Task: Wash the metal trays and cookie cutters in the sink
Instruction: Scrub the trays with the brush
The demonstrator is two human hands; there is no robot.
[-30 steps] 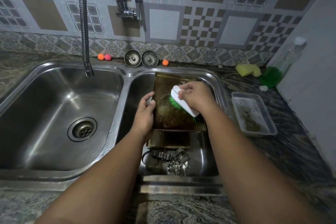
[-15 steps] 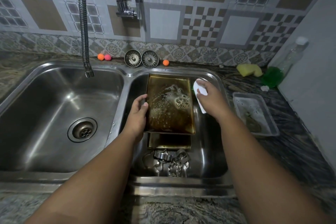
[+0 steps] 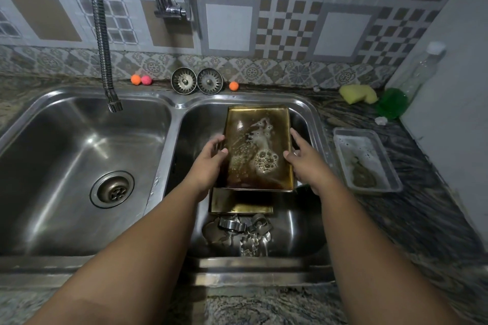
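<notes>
Soapy tray (image 3: pixel 256 150) is over the right basin of the sink (image 3: pixel 264 264). My left hand (image 3: pixel 208 163) pinches its left edge, thumb on top. My right hand (image 3: pixel 306 163) rests on the right edge, fingers mostly straight. Suds on, not rinsed. Second tray (image 3: pixel 240 204) and cookie cutters (image 3: pixel 245 232) below look unwashed.

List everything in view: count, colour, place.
soapy tray: one, brown-gold, held over right basin
second tray: one, gold, right basin, beneath the first
cookie cutters: several, silver, right basin front
sink: one, steel, two basins
tap hose: one, chrome, over left basin
strainers: two, steel, back ledge
balls: three, orange and pink, back ledge
sponge: one, yellow, right counter
scrubber: one, green, beside sponge
bottle: one, clear, right corner
container: one, clear, right counter
left grip: one hand, holds tray's left edge
right grip: one hand, touches tray's right edge
</notes>
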